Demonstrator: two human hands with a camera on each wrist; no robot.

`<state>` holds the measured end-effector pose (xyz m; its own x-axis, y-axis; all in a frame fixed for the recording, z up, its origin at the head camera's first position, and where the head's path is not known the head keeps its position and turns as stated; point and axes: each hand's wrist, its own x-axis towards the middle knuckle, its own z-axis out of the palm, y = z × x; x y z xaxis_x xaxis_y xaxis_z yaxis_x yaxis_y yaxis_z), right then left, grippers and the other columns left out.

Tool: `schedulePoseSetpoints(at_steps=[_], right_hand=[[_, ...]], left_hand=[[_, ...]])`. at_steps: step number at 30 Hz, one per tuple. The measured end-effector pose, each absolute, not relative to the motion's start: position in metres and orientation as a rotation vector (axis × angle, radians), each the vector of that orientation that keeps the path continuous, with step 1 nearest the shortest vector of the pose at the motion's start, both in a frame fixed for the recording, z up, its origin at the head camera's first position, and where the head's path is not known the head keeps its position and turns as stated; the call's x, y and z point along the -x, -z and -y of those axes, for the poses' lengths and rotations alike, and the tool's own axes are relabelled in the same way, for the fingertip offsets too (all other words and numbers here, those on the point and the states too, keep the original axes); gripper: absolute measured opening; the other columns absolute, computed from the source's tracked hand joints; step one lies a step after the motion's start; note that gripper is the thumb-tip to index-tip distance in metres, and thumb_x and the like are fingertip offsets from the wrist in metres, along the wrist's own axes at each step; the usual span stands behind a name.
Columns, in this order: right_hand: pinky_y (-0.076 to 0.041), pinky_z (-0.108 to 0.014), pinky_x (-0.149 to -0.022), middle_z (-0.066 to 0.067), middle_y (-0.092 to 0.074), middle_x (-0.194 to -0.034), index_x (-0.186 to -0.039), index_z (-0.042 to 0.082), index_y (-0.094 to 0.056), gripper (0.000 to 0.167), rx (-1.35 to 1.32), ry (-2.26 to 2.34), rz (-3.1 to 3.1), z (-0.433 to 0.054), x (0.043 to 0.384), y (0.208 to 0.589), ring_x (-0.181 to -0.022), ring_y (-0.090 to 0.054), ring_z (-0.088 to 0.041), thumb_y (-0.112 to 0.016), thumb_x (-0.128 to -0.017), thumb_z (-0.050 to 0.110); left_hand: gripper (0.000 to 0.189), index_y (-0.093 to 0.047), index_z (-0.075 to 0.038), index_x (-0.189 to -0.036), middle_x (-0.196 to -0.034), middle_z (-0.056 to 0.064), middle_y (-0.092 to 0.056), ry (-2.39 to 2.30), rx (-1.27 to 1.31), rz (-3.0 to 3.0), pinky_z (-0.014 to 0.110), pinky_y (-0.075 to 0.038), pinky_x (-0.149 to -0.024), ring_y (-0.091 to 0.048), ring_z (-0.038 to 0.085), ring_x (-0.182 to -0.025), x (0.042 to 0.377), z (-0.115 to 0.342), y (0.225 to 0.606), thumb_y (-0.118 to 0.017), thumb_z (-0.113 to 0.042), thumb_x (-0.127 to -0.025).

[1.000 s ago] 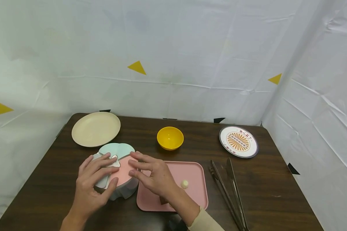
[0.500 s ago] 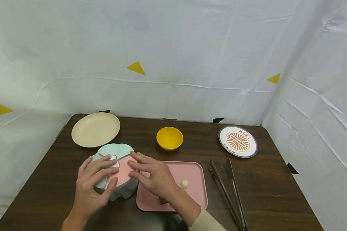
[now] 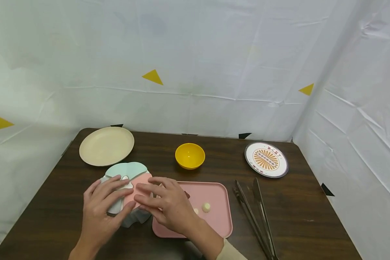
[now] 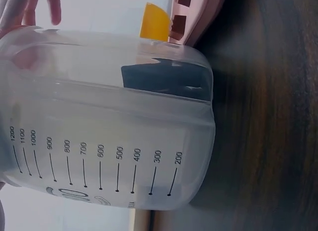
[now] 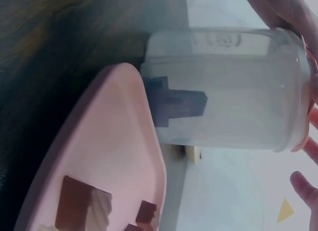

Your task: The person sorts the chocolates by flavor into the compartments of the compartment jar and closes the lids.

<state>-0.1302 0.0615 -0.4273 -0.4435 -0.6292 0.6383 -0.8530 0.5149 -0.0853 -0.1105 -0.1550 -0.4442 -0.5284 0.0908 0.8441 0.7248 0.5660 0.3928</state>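
Observation:
A translucent storage jar (image 4: 99, 116) with printed measuring marks stands on the table. Its segmented lid (image 3: 126, 169) is mint, pink and grey, with a white piece in the middle. A dark piece (image 5: 184, 103) shows through the jar wall low down. My left hand (image 3: 100, 211) rests on the lid with fingers spread across the grey and white parts, thumb at the near edge. Over the pink segment my right hand (image 3: 172, 206) reaches in from the right, fingers extended; whether all its fingertips touch is hard to tell.
Right beside the jar lies a pink tray (image 3: 216, 191) with brown-and-cream chocolate pieces (image 5: 74, 203) and a cream-coloured piece (image 3: 206, 207). Metal tongs (image 3: 258, 216) lie right of it. Behind are a cream plate (image 3: 106, 146), a yellow bowl (image 3: 190, 156) and a patterned plate (image 3: 266, 159).
My right hand has shifted left and slightly down over the pink segment, uncovering more of the pieces on the tray. The left hand stays on the lid, which has moved slightly left.

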Motion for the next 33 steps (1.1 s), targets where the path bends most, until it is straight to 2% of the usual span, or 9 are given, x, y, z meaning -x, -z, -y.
schedulePoseSetpoints(at_steps=[4, 8, 10, 12, 19, 24, 28, 31, 33], right_hand=[[-0.032, -0.031, -0.109, 0.008, -0.061, -0.133, -0.118, 0.025, -0.073, 0.03, -1.23, -0.586, 2.223, -0.063, 0.132, 0.426, -0.13, -0.049, -0.016, -0.07, -0.09, 0.034], [-0.03, -0.036, -0.111, 0.007, -0.059, -0.135, -0.118, 0.021, -0.073, 0.032, -1.227, -0.786, 2.288, -0.065, 0.134, 0.424, -0.135, -0.043, -0.013, -0.072, -0.088, 0.034], [-0.028, -0.04, -0.113, 0.006, -0.058, -0.137, -0.118, 0.019, -0.073, 0.032, -1.215, -0.864, 2.317, -0.066, 0.135, 0.422, -0.137, -0.041, -0.012, -0.072, -0.089, 0.033], [-0.025, -0.044, -0.114, 0.006, -0.055, -0.14, -0.119, 0.019, -0.073, 0.032, -1.202, -0.888, 2.346, -0.067, 0.136, 0.422, -0.138, -0.039, -0.011, -0.07, -0.091, 0.033], [-0.021, -0.042, -0.116, 0.005, -0.051, -0.144, -0.125, 0.02, -0.068, 0.03, -1.148, -0.797, 2.415, -0.068, 0.137, 0.421, -0.14, -0.035, -0.009, -0.061, -0.097, 0.027], [-0.03, -0.034, -0.112, 0.004, -0.059, -0.137, -0.125, 0.018, -0.069, 0.031, -1.155, -0.737, 2.329, -0.072, 0.138, 0.42, -0.134, -0.044, -0.012, -0.065, -0.095, 0.02], [-0.036, -0.028, -0.106, 0.004, -0.061, -0.132, -0.123, 0.02, -0.071, 0.032, -1.246, -0.655, 2.217, -0.073, 0.137, 0.419, -0.125, -0.053, -0.015, -0.071, -0.091, 0.025], [-0.036, -0.027, -0.105, 0.005, -0.061, -0.132, -0.121, 0.025, -0.071, 0.032, -1.304, -0.58, 2.192, -0.071, 0.136, 0.418, -0.122, -0.053, -0.015, -0.072, -0.09, 0.032], [-0.035, -0.028, -0.106, 0.005, -0.061, -0.132, -0.118, 0.027, -0.072, 0.03, -1.305, -0.537, 2.192, -0.07, 0.134, 0.417, -0.123, -0.053, -0.016, -0.072, -0.089, 0.034]], left_hand=[[0.042, -0.077, -0.011, -0.098, -0.116, 0.012, -0.068, 0.942, 0.577, 2.038, 0.054, -0.02, -0.106, -0.054, 0.033, -0.122, 0.108, 0.16, 0.448, -0.067, -0.051, -0.088], [0.031, -0.074, -0.01, -0.11, -0.13, 0.013, -0.061, 0.989, 0.491, 2.106, 0.061, -0.013, -0.109, -0.043, 0.036, -0.134, 0.105, 0.173, 0.449, -0.068, -0.032, -0.088], [0.033, -0.071, -0.009, -0.116, -0.136, 0.013, -0.057, 1.023, 0.51, 2.139, 0.061, -0.01, -0.11, -0.04, 0.037, -0.136, 0.104, 0.18, 0.449, -0.068, -0.022, -0.086], [0.037, -0.069, -0.01, -0.121, -0.14, 0.013, -0.054, 1.032, 0.549, 2.18, 0.062, -0.01, -0.111, -0.038, 0.037, -0.137, 0.101, 0.187, 0.45, -0.068, -0.018, -0.085], [0.047, -0.068, -0.012, -0.124, -0.142, 0.017, -0.05, 1.006, 0.645, 2.201, 0.065, -0.012, -0.107, -0.033, 0.04, -0.138, 0.092, 0.197, 0.453, -0.066, -0.027, -0.08], [0.043, -0.072, -0.012, -0.118, -0.133, 0.022, -0.052, 1.021, 0.665, 2.141, 0.069, -0.008, -0.107, -0.03, 0.046, -0.138, 0.091, 0.194, 0.455, -0.068, -0.036, -0.083], [0.047, -0.073, -0.009, -0.114, -0.125, 0.025, -0.052, 1.039, 0.694, 2.083, 0.047, -0.02, -0.113, -0.037, 0.045, -0.134, 0.092, 0.191, 0.454, -0.07, -0.045, -0.084], [0.05, -0.074, -0.008, -0.111, -0.122, 0.026, -0.053, 1.019, 0.702, 2.02, 0.031, -0.025, -0.108, -0.044, 0.041, -0.126, 0.094, 0.186, 0.454, -0.072, -0.048, -0.082], [0.051, -0.076, -0.01, -0.109, -0.121, 0.025, -0.056, 0.975, 0.68, 1.997, 0.033, -0.026, -0.1, -0.047, 0.039, -0.121, 0.094, 0.183, 0.453, -0.073, -0.052, -0.08]])
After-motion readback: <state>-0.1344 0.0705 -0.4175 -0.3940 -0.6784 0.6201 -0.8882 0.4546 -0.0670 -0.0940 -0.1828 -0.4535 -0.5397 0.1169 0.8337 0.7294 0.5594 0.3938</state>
